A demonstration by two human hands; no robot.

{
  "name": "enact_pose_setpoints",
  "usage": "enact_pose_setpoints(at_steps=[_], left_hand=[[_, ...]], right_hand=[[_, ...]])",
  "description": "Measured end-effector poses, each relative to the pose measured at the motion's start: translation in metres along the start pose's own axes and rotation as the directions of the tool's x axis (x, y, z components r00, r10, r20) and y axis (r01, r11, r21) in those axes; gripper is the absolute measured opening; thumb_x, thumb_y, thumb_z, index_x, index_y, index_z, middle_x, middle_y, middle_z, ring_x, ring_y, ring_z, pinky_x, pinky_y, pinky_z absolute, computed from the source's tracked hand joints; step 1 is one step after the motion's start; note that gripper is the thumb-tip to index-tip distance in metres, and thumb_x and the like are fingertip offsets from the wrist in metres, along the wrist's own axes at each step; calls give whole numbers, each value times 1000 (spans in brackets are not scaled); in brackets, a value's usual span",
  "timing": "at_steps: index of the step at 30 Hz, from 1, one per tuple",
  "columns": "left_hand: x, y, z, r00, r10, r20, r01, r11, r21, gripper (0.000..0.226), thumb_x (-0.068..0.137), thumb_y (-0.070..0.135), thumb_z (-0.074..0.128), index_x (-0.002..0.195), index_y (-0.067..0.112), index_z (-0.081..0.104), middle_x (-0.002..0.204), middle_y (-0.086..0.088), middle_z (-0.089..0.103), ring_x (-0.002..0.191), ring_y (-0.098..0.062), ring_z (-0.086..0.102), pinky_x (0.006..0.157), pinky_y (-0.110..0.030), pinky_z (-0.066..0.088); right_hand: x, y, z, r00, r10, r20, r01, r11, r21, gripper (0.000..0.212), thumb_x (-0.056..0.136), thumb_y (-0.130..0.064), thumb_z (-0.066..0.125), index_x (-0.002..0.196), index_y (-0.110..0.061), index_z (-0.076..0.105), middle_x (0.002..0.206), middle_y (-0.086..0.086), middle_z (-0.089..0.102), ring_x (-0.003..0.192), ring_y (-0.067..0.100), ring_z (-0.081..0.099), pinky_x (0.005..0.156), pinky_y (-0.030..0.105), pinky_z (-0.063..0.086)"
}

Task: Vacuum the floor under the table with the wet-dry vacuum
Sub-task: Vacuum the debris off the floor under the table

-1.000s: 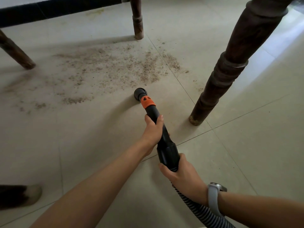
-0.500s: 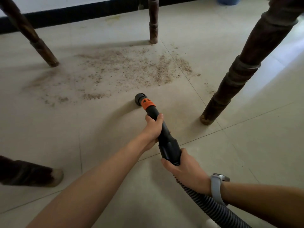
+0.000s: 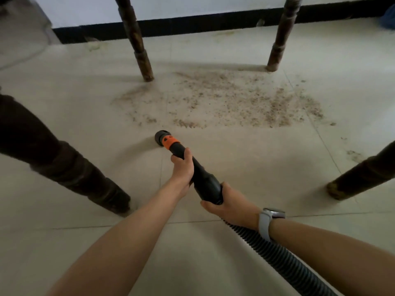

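Note:
I hold a black vacuum nozzle [image 3: 203,178] with an orange collar; its round mouth [image 3: 161,135] sits on the pale tile floor. My left hand [image 3: 182,167] grips the thin front part of the tube. My right hand [image 3: 230,205] grips the thick rear end, where the ribbed grey hose [image 3: 277,255] runs off to the lower right. A wide patch of brown crumbs and dust [image 3: 235,101] lies on the tiles just beyond the mouth, spreading to the right.
Dark wooden table legs stand around the patch: near left [image 3: 70,167], far left [image 3: 139,45], far right [image 3: 280,39], near right [image 3: 361,178]. A black skirting board [image 3: 192,24] runs along the white wall behind. Something blue shows at the far right edge.
The view has swung left and lifted, so the wall and all the table legs now show. The nozzle mouth now lies near the left end of the dirt patch; both hands hold as before.

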State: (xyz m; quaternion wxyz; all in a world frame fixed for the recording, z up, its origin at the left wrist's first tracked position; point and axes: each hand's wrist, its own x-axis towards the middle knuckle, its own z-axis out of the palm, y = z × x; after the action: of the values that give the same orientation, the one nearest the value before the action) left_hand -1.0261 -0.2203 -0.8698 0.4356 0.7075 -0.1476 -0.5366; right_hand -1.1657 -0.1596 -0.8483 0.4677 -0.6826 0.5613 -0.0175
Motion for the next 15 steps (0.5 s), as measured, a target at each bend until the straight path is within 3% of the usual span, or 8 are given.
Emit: enact_pose_setpoints(at_steps=[3, 5, 7, 11, 15], left_hand=[[13, 12, -24, 997, 15, -71, -23, 993, -113, 61, 98, 39, 41, 146, 10, 16, 129, -20, 51, 101, -36, 61, 92, -48, 50], [19, 20, -38, 995, 6, -98, -27, 976, -214, 55, 98, 34, 45, 142, 8, 24, 119, -19, 55, 76, -29, 63, 78, -43, 54], [24, 25, -53, 992, -9, -122, -25, 962, -273, 51, 98, 30, 48, 139, 5, 30, 105, -16, 56, 67, -24, 61, 66, -36, 53], [38, 29, -83, 994, -2, -109, -32, 952, -303, 48, 98, 28, 47, 137, 4, 34, 98, -14, 57, 75, -26, 62, 66, -36, 52], [48, 35, -94, 995, 26, -96, -50, 965, -257, 50, 99, 34, 43, 142, 12, 31, 131, -14, 52, 109, -31, 56, 85, -44, 48]], right_hand=[[24, -21, 5, 999, -39, 10, 39, 997, -72, 50, 84, -49, 62, 113, -12, 46, 102, 5, 62, 89, 22, 61, 75, 33, 50], [40, -35, 9, 998, -64, 14, 65, 990, -129, 50, 82, -50, 62, 111, -12, 47, 102, 5, 63, 89, 23, 62, 75, 34, 51], [55, -48, 15, 996, -84, 12, 85, 980, -178, 50, 82, -51, 62, 109, -13, 46, 103, 6, 63, 90, 25, 62, 74, 35, 51], [77, -67, 31, 994, -101, 31, 106, 968, -226, 51, 82, -51, 62, 110, -12, 45, 103, 7, 63, 91, 27, 62, 72, 35, 50], [100, -85, 34, 994, -102, 38, 108, 968, -227, 51, 84, -48, 62, 112, -9, 46, 90, 3, 55, 84, 25, 60, 69, 35, 49]])
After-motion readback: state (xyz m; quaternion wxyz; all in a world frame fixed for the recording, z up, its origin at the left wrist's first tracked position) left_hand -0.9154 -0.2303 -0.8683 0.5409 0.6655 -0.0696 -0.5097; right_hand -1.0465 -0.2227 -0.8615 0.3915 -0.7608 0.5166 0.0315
